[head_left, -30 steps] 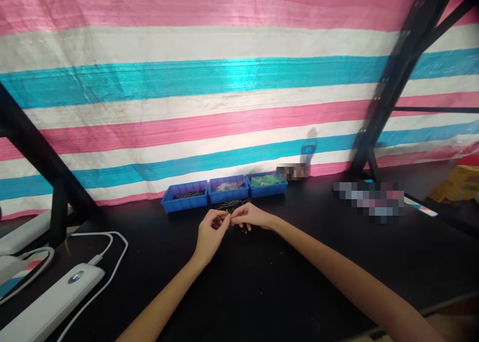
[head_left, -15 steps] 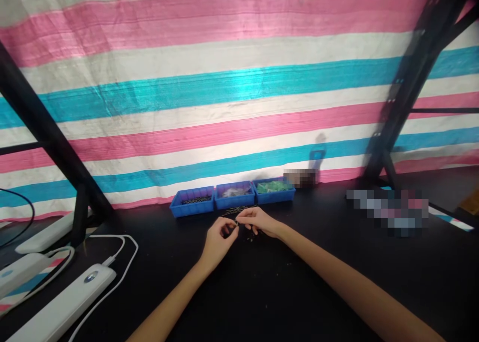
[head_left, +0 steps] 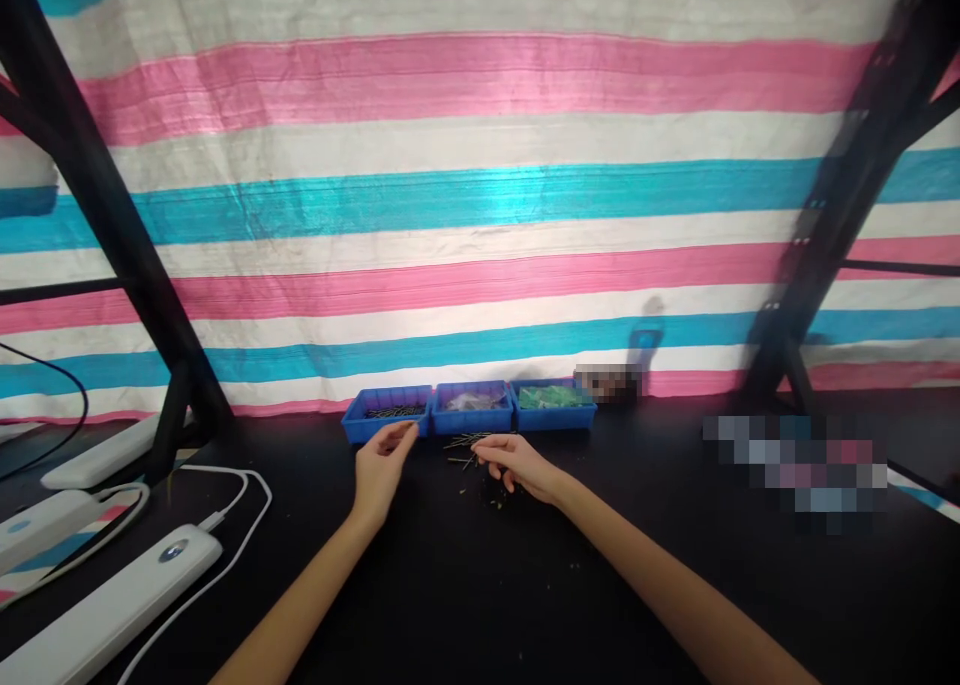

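My left hand [head_left: 385, 467] is at the front edge of the left blue bin [head_left: 363, 431], thumb and fingertips brought together; whatever they pinch, if anything, is too small to see. Thin dark screw-like pieces [head_left: 397, 411] lie in that bin. My right hand [head_left: 519, 467] is closed in a pinch over the table, beside a small pile of thin metal pieces [head_left: 466, 439]. One such piece lies close to its fingertips, and I cannot tell whether it is held. Tiny bright bits [head_left: 496, 505] are scattered below the right hand.
The middle blue bin [head_left: 471, 424] holds clear plastic bags, and the right blue bin [head_left: 556, 420] green ones. White power strips [head_left: 112, 605] with cables lie on the left. Black frame posts [head_left: 142, 265] stand on both sides before a striped sheet [head_left: 480, 285]. Blurred items are at the right.
My hands were together at the pile and are now apart. The left has moved left to the left bin; the right stays by the pile. The view has tilted slightly up.
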`<state>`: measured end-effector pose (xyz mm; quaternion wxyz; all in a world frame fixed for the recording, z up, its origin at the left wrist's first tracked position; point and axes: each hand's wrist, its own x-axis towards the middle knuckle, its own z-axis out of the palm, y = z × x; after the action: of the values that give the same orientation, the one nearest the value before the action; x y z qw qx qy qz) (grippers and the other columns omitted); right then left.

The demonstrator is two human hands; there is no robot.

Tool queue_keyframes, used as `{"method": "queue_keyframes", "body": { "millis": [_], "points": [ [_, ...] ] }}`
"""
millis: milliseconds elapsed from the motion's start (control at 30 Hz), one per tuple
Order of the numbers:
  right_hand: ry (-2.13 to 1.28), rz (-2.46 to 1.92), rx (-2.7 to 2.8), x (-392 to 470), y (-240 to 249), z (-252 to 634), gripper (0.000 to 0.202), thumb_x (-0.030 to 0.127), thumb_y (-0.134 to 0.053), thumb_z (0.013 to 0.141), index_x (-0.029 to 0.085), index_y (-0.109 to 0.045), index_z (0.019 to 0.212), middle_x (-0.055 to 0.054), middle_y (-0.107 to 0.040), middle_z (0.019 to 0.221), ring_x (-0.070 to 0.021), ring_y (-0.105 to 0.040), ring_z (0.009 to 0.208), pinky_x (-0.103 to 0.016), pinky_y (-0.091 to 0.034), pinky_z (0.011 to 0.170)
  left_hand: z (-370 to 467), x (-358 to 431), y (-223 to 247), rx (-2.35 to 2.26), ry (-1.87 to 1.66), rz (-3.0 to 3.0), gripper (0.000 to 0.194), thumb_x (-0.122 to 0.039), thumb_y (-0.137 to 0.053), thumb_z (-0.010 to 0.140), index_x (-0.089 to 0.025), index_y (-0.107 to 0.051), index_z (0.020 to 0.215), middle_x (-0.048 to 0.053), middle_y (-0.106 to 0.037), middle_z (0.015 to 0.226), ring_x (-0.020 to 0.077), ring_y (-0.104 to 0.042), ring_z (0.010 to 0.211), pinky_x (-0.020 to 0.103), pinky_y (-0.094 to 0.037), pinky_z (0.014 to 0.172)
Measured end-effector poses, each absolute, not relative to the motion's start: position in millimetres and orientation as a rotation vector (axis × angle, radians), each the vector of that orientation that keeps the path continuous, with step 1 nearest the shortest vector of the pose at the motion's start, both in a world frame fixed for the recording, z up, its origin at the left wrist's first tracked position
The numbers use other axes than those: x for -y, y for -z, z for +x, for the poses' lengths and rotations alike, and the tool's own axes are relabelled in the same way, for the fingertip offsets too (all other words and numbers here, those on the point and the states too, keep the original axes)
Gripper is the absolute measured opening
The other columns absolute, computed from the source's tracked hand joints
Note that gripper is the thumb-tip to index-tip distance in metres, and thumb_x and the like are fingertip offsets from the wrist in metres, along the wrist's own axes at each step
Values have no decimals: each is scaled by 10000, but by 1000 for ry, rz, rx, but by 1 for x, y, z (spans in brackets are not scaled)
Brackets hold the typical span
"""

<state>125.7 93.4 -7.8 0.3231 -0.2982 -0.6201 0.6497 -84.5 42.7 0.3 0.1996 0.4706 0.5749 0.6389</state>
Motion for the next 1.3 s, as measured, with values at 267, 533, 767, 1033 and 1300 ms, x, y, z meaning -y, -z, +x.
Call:
{"method": "queue_keyframes", "body": {
  "millis": [267,533,767,1033,1300],
  "points": [
    [-1653,-798,1665,-91,9,127,361,426,-672,661,126,-644,860,-3,-541,709,-43,-443,483,-112,-327,287,-121,-57,2,-1413,-1907,903,469,-372,-725,582,-130,-620,971,97,-676,909,190,-656,795,205,-437,564],
    [-1599,-805,1693,-89,12,127,320,434,-659,676,139,-639,799,10,-517,680,-43,-417,468,-120,-327,291,-131,-68,0,-1386,-1876,1003,493,-362,-675,667,-110,-575,1079,143,-629,1071,200,-652,826,231,-469,575],
    [-1454,-932,1809,-88,16,125,381,449,-614,710,153,-631,950,46,-453,539,-42,-336,377,-158,-284,308,-115,-60,-4,-1403,-1663,1288,547,-322,-652,707,-187,-493,1212,119,-566,1181,179,-647,799,241,-466,596],
    [-198,-1057,2044,-64,18,110,192,342,-564,729,233,-651,860,-31,-562,886,-152,-517,714,-237,-393,537,-71,-30,3,-1509,-1350,1941,298,-298,-584,748,-231,-617,1037,46,-610,1079,200,-552,983,363,-390,891],
    [238,-1242,2152,-63,27,107,368,384,-557,742,223,-582,1072,-84,-546,1053,-255,-483,939,-352,-369,745,-55,-17,15,-1661,-773,2470,405,-347,-337,890,-206,-432,1258,69,-432,1344,195,-353,1248,380,-299,1001]
  ]
}}
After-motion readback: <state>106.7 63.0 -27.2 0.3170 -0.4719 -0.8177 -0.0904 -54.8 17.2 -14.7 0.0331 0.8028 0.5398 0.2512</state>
